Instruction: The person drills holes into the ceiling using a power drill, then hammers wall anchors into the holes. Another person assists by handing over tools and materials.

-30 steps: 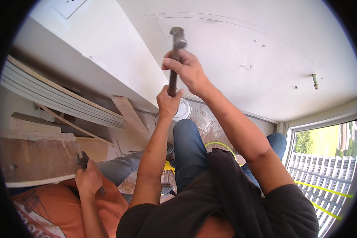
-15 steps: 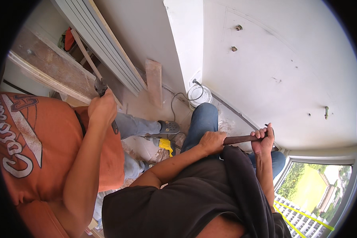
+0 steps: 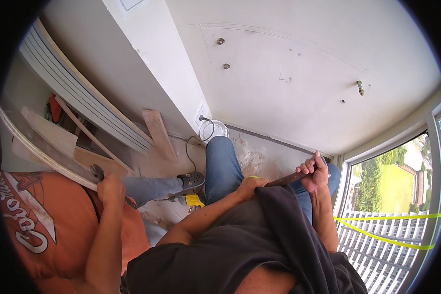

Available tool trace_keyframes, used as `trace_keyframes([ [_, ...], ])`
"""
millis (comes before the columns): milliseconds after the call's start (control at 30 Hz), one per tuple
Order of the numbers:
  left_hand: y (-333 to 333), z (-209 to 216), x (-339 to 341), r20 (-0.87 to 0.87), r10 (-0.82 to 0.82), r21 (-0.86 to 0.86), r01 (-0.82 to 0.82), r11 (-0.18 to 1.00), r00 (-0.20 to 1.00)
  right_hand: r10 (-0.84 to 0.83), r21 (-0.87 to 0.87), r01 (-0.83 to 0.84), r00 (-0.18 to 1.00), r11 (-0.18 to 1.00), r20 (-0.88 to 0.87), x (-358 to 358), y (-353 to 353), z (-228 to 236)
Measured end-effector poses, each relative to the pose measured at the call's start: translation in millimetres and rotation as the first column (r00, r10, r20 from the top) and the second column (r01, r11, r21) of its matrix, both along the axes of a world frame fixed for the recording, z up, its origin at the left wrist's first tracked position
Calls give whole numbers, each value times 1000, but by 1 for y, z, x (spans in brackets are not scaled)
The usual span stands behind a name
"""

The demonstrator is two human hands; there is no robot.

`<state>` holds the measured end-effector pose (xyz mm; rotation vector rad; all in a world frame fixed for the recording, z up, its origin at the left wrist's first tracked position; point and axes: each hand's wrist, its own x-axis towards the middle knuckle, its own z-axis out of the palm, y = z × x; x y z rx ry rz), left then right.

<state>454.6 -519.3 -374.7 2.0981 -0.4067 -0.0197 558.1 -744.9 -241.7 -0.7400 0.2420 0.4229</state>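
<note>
I sit with bent knees in blue jeans [image 3: 221,159]. A dark brown, bar-like tool [image 3: 285,179] slants up to the right across my lap. My left hand [image 3: 251,187] is closed around its lower left end, and my right hand [image 3: 314,175] wraps its upper right end, thumb pointing up. The tool's ends are hidden in my hands, so its exact kind is unclear. Loose folds of my black shirt [image 3: 299,215] hang just below it. At my left, a co-worker's hand [image 3: 111,190] grips a dark metal tool [image 3: 97,172] with a wrench-like head.
A yellow power drill [image 3: 193,200] lies on the floor between us. Beyond my knee stands a white bucket [image 3: 215,129] beside a plugged-in cable. Long grey panels [image 3: 78,93] and a short board [image 3: 159,134] lean at left. Bolts [image 3: 360,88] protrude from the wall; a window [image 3: 392,181] is at right.
My view has turned, so the wall and bucket sit further left and more of the window shows. The bar now tilts more steeply. The co-worker's hand and tool have lowered.
</note>
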Motion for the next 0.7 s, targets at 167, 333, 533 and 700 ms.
trace_keyframes([
  [167, 12, 47, -2, -17, 61, 153, -57, 987, 998, -169, -155, 186, 978, 970, 119, 11, -23, 53],
  [333, 53, 45, -9, 205, 417, 458, -463, 759, 886, -59, -634, 311, 921, 708, 386, 24, -75, 127],
  [533, 79, 27, 1, 362, 570, 499, -669, 550, 738, 377, -845, 505, 828, -175, 416, 39, -97, 91],
  [700, 80, 28, 11, 330, 582, 505, -660, 556, 743, 273, -733, 429, 903, -528, 332, 53, -140, -47],
])
